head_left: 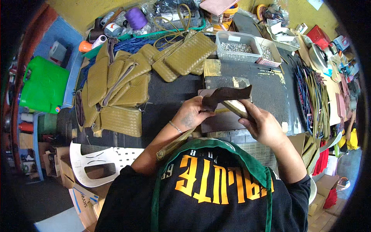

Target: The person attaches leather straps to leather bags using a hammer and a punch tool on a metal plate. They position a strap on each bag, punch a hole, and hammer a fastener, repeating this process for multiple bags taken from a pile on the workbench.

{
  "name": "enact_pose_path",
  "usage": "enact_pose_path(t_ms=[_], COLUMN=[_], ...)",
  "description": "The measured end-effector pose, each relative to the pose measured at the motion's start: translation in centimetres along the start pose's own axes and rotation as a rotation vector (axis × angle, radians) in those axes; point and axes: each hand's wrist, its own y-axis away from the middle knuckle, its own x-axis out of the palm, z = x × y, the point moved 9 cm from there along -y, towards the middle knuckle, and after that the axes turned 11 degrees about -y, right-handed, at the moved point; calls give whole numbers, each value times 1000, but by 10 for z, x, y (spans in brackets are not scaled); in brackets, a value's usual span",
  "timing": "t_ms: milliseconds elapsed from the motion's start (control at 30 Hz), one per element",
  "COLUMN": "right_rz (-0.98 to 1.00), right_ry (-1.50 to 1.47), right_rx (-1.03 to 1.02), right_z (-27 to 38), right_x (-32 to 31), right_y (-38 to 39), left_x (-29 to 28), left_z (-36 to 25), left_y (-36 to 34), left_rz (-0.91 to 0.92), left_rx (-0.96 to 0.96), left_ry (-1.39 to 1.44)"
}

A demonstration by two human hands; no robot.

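Note:
Over the middle of the bench, my left hand (189, 115) is closed on a dark brown curved strip (228, 96), which looks like leather. Its far end bends toward my right hand (264, 125). Between thumb and fingers, my right hand grips a small flat block (236, 108) with a pale face and olive side, close under the strip. I cannot tell the block's exact kind. Beneath both hands lies a smooth brown board (216, 124). An olive strap-like piece (174, 146) shows below my left wrist, partly hidden by the clothing.
Olive woven pouches (119, 120) are heaped at the left, more (191, 54) at the back. Metal bits fill a clear tub (239, 47) beside a small basket (269, 52). Cords (309, 96) hang at the right. A white chair (98, 164) stands front left.

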Motion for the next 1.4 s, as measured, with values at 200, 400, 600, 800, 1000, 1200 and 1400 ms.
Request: enact_pose_path(t_ms=[200, 400, 600, 800, 1000, 1200, 1400], right_rz=[-381, 27, -482, -389, -369, -469, -336], right_ry=[-451, -19, 66, 765, 668, 766, -144], right_rx=[-92, 11, 122, 522, 627, 546, 183], right_z=[16, -4, -82, -215, -255, -212, -105], right_x=[-57, -5, -72, -46, -31, -27, 39], right_y=[3, -3, 15, 67, 71, 56, 26], left_x=[5, -2, 11, 29, 23, 25, 3], left_z=[10, 4, 59, 89, 64, 65, 41], left_y=[5, 0, 19, 35, 37, 47, 52], left_rz=[86, 29, -111, 113, 274, 153, -101], left_rx=[-45, -106, -332, -516, -562, -559, -470], left_ry=[20, 123, 787, 388, 437, 480, 585])
